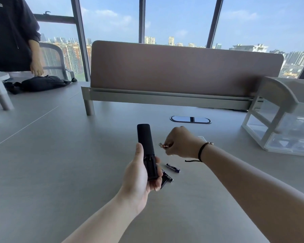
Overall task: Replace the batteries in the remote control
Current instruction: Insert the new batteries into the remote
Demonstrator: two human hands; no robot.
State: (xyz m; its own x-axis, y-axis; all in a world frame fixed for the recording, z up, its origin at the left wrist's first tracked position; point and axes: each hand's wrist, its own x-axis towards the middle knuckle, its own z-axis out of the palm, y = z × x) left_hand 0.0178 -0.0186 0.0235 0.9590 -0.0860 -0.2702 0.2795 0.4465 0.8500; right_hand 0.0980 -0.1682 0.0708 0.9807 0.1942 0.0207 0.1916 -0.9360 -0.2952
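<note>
Your left hand (139, 174) grips the black remote (147, 151) from below, with the thumb up along its left side and the fingers curled round the right side. You hold the remote up above the desk (60, 163), its far end pointing away from you. The back cover is off at the near end, so you can see the open battery slot (150, 165) just above your palm. The slot looks dark, and you cannot tell if anything is in it.

Just right of your left hand and a little below it, a flat black piece (164, 183) lies on the desk, partly hidden by your fingers. It may be the cover, but you cannot be sure. A dark battery (168, 177) lies on it or right beside it. A bit more to the right, a second dark battery (173, 168) lies on the desk by itself.

Your right hand (181, 142) hovers just right of the remote, higher than those two batteries. Its fingers are curled and pinch a small battery (163, 145) with a shiny silver tip that points left toward the remote. It does not touch the remote. A black cord (200, 152) is tied round your right wrist.
</note>
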